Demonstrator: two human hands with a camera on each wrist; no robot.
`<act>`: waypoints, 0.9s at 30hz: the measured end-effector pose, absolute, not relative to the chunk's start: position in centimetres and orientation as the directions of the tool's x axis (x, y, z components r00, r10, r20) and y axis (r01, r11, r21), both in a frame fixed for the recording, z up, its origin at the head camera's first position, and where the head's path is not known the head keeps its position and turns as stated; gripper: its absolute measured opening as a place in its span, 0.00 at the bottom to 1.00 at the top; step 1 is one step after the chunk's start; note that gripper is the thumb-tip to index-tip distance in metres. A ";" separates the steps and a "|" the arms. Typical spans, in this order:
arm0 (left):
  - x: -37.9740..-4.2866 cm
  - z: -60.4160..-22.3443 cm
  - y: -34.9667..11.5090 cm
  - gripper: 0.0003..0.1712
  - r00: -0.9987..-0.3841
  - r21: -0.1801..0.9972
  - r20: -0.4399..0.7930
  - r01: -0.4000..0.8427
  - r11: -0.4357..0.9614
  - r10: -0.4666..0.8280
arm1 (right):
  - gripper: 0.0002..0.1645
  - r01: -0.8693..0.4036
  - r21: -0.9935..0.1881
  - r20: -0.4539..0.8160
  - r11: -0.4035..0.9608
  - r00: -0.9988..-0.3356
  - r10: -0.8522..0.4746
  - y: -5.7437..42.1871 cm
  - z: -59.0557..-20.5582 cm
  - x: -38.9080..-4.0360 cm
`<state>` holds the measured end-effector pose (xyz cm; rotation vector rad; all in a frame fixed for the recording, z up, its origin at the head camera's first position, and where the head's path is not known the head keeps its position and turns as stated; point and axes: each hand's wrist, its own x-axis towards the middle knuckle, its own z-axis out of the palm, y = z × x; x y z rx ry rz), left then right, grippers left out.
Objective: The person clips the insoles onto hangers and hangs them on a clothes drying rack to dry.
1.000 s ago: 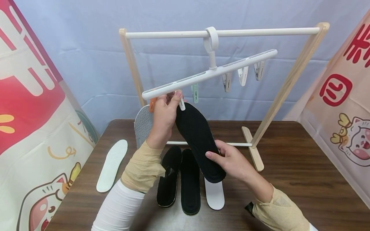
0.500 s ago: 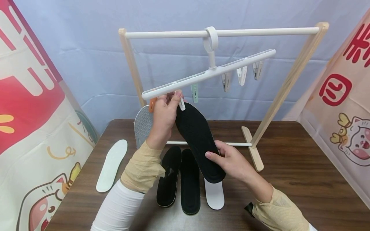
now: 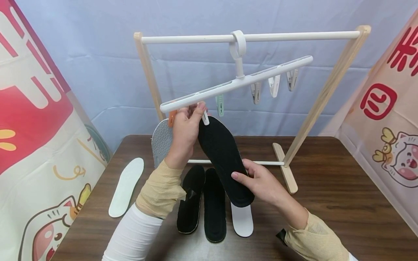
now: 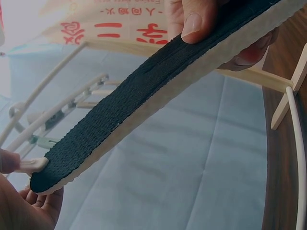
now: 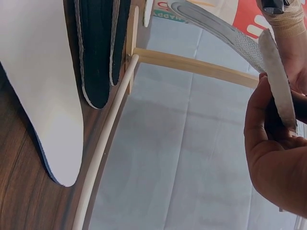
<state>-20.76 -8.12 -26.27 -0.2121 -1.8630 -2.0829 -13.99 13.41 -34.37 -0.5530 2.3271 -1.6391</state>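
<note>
Insole (image 3: 222,156), black on its face and pale along its edge, is held at a slant between the left hand (image 3: 186,127), up high, and the right hand (image 3: 262,180), down low. By the left hand, a white clip (image 3: 205,118) is pinched with bent fingers — its tip is seen over the insole's top end. By the right hand, the insole's low end is gripped, thumb in front and fingers behind. Just above the left hand, a white hanger (image 3: 225,86) is hung on a rail (image 3: 300,36). Just left of that hand, a grey insole (image 3: 161,141) is held by an orange clip (image 3: 172,119). Below the hands, two black insoles (image 3: 215,217) and a white insole (image 3: 242,221) are laid on the tabletop (image 3: 343,203). Well left of both hands, a pale insole (image 3: 126,186) is laid too.
</note>
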 end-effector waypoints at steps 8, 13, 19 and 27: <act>-20.7 -26.3 -8.2 0.18 -0.934 0.933 0.330 0.345 -0.103 -0.138 | 0.17 -0.187 -0.936 0.037 0.299 -0.895 -0.444 13.4 -34.5 -14.1; -20.8 -26.3 -8.2 0.18 -0.932 0.932 0.335 0.349 -0.095 -0.140 | 0.17 -0.187 -0.936 0.036 0.299 -0.895 -0.446 13.4 -34.5 -14.1; -20.9 -26.4 -8.2 0.18 -0.930 0.930 0.339 0.354 -0.099 -0.140 | 0.15 -0.192 -0.930 0.035 0.314 -0.896 -0.443 13.4 -34.6 -14.1; -21.0 -26.5 -8.1 0.17 -0.930 0.924 0.339 0.357 -0.137 -0.140 | 0.14 -0.197 -0.925 0.041 0.325 -0.902 -0.430 13.5 -34.6 -14.0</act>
